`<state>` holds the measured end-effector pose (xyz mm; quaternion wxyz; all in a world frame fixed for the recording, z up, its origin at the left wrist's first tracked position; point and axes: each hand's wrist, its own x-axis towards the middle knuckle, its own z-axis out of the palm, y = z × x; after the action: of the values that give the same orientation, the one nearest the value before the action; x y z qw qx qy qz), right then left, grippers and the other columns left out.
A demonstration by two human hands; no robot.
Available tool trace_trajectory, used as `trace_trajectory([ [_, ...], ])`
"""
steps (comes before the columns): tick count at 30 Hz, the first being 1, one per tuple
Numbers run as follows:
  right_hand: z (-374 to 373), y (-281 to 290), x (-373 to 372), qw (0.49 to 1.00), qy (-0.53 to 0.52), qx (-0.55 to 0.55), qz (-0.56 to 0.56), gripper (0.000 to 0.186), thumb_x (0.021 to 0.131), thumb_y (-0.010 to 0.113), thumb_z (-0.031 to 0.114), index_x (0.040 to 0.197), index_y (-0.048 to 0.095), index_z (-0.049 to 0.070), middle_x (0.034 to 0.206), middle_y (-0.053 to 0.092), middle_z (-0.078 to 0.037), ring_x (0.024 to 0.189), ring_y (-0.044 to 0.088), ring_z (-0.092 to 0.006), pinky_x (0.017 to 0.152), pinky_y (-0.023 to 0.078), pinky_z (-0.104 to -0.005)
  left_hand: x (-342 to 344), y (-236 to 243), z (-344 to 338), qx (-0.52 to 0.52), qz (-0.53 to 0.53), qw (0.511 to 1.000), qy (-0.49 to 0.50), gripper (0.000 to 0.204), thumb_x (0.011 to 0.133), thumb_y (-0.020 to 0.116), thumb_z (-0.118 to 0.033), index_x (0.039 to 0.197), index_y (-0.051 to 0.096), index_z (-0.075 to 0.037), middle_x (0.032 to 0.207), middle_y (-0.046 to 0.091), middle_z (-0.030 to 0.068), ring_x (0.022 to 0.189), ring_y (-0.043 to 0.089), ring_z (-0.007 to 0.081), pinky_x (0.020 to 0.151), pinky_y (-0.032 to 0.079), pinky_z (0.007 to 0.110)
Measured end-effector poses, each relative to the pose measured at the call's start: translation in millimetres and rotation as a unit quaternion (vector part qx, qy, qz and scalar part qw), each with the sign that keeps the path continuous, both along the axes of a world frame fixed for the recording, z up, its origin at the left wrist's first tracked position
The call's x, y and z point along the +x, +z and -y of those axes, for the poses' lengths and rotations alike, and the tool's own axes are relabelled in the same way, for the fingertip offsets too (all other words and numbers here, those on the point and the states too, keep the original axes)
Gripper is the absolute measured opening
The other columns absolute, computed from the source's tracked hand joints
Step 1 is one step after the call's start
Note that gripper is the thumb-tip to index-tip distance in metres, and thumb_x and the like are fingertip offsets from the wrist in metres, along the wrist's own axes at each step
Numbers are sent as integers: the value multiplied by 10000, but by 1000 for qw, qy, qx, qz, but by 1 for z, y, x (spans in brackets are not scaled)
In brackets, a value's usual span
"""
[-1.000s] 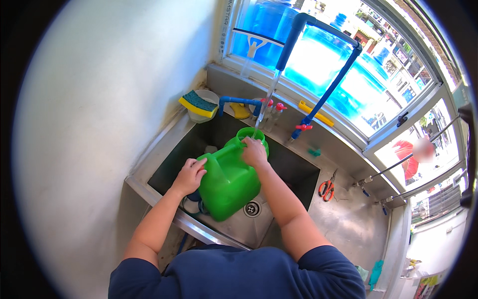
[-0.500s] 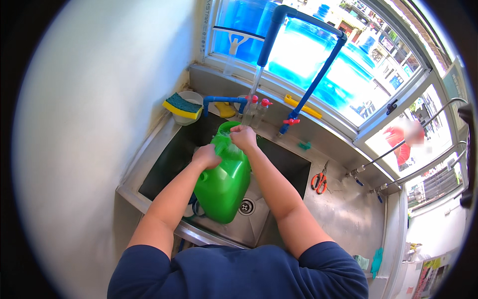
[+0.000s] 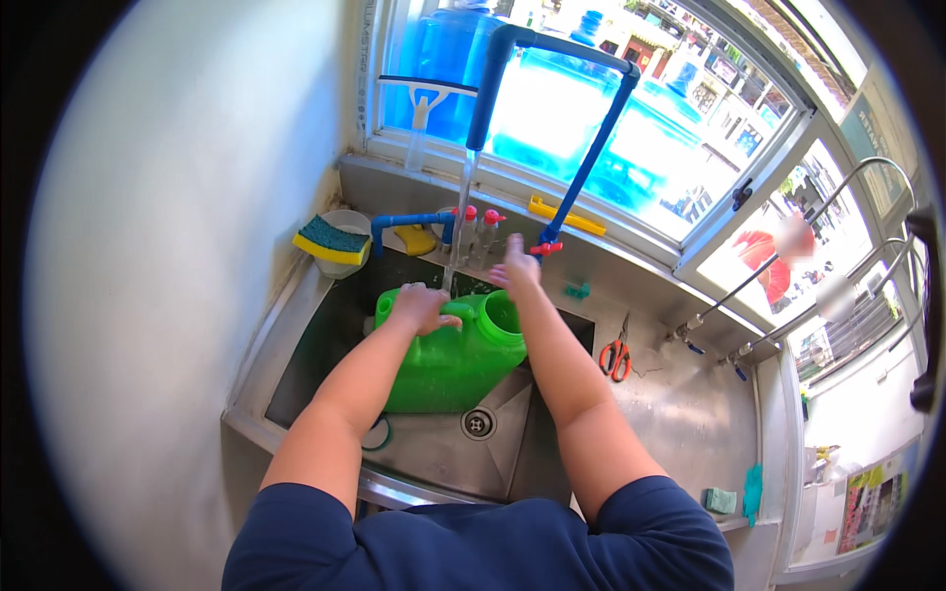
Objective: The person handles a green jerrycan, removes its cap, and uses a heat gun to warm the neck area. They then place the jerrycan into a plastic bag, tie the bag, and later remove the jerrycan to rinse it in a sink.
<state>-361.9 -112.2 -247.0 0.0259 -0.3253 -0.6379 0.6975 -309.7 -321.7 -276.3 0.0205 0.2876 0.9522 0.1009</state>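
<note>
A green plastic jug [image 3: 448, 369] lies on its side in the sink, its wide round mouth facing right. My left hand [image 3: 421, 307] grips the jug at its top, thumb stretched to the right. My right hand [image 3: 515, 270] is raised above the jug's mouth with fingers apart and nothing in them. It is close to the red valve handle [image 3: 547, 249] on the blue pipe [image 3: 589, 153], with a small gap between. Water [image 3: 465, 192] runs from the pipe's spout down behind the jug, near my left hand.
A sponge [image 3: 333, 239] rests on a white bowl at the sink's left corner. Two clear bottles with red caps [image 3: 479, 236] stand behind the sink. Orange-handled scissors [image 3: 616, 357] lie on the steel counter at the right. The drain [image 3: 479, 424] shows in front of the jug.
The jug has gone from upright to lying sideways, mouth now to the right. My right hand has left its mouth and moved right toward the valve handle. My left hand stays on the jug.
</note>
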Motion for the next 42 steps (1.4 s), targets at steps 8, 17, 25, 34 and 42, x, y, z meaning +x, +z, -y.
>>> trace_trajectory([
  [8, -42, -7, -35, 886, -169, -376, -213, 721, 943, 301, 695, 797, 508, 20, 717, 635, -131, 615, 656, -262, 619, 604, -363, 70, -3, 23, 89, 115, 973, 177, 619, 847, 611, -592, 1162, 622, -60, 1006, 693, 183, 944, 664, 363, 814, 511, 468],
  [17, 165, -29, -14, 841, 304, 355, -274, 542, 889, 653, 337, 1339, 528, 62, 1128, 662, -186, 1029, 662, -317, 848, 540, -388, 111, -53, 74, 308, 216, 861, 342, 671, 843, 623, -584, 1180, 592, -5, 1039, 686, 210, 993, 657, 359, 846, 499, 440],
  [25, 276, -1, -73, 650, 450, 570, -225, 337, 888, 542, 235, 1193, 681, 197, 1188, 648, -172, 1121, 601, -360, 953, 482, -429, 105, -97, 96, 440, 333, 798, 241, 781, 879, 620, -399, 1486, 282, -42, 918, 703, 196, 865, 695, 288, 828, 510, 398],
  [34, 316, -12, -116, 541, 461, 700, -76, 284, 829, 578, 193, 1072, 724, 176, 1140, 671, -186, 1065, 644, -329, 922, 512, -426, 99, -96, 89, 440, 390, 783, 205, 943, 865, 543, -215, 1545, -105, -124, 828, 682, 222, 715, 669, 323, 708, 533, 394],
  [42, 242, 60, -82, 781, 315, 477, -250, 370, 851, 540, 113, 1207, 642, 128, 1013, 703, -125, 897, 675, -267, 795, 519, -361, 90, -100, 101, 495, 358, 764, 209, 809, 919, 530, -254, 1561, 40, -303, 697, 657, 159, 588, 645, 262, 596, 541, 385],
])
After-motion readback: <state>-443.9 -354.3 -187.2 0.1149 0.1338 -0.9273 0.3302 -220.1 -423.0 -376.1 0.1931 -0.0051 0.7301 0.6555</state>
